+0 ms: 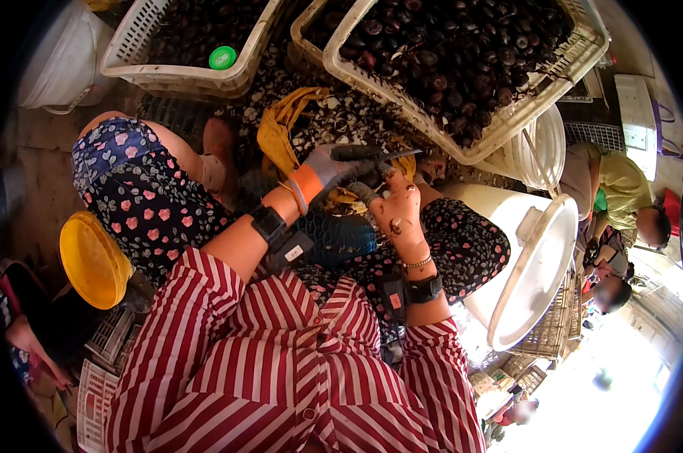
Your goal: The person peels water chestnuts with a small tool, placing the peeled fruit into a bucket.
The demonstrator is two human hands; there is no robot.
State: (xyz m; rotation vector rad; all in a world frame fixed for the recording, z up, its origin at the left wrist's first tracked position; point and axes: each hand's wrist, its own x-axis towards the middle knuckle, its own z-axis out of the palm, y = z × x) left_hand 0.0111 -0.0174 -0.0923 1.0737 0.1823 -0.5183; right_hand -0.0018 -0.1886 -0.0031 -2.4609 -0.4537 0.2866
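My left hand [323, 170], in a grey glove with an orange cuff, is closed around a knife [400, 155]. The slim dark blade points right, past the tips of my right hand. Bare and specked with wet bits of peel, my right hand [396, 208] is closed close below the blade, with something grey around its thumb side. Whatever sits in its fingers is hidden. Under both hands, between my knees, stands a blue-black mesh basket [341, 240]. A yellow-orange cloth or bag [281, 132] lies just beyond my left hand.
Crates [462, 155] [168, 72] of dark water chestnuts [462, 68] stand ahead; a green lid [222, 57] rests in the left one. Peelings [349, 121] cover the ground between. A white bucket [534, 272] is at my right, a yellow bucket [94, 260] at my left. People [621, 181] sit at right.
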